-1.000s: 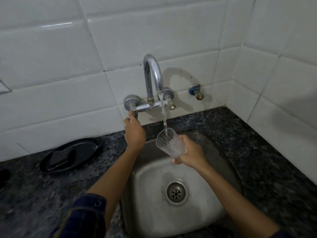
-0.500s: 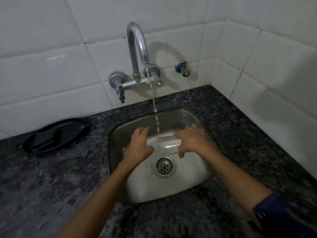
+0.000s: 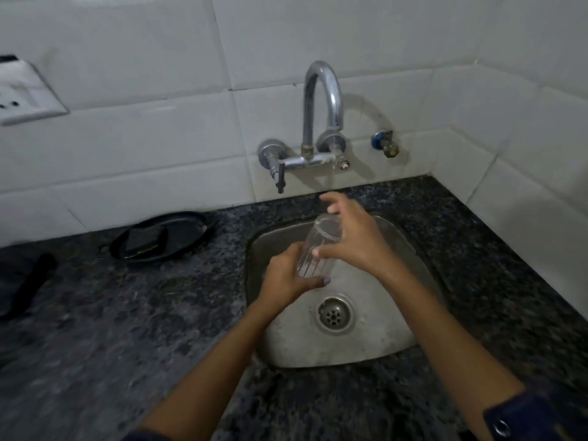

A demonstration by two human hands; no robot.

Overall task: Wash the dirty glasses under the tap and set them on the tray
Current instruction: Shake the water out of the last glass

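Observation:
I hold a clear ribbed glass (image 3: 313, 249) over the steel sink (image 3: 410, 249), tilted with its rim toward the wall. My left hand (image 3: 288, 276) grips its base from the left and below. My right hand (image 3: 353, 237) wraps the upper part, thumb across the front and fingers spread above the rim. The chrome tap (image 3: 321, 116) stands on the wall above the sink; I cannot make out a water stream. A dark round tray (image 3: 191, 222) lies on the counter to the left, with a dark flat block on it.
The sink drain (image 3: 334, 313) sits below my hands. A small blue valve (image 3: 385, 143) sticks out of the tiles right of the tap. A wall socket (image 3: 22, 93) is at far left, and a dark object (image 3: 25, 284) lies at the counter's left edge.
My left hand left the tap handle and joined the right on the glass. The glass went from lying sideways low in the sink to tilted higher up. The water stream is no longer visible.

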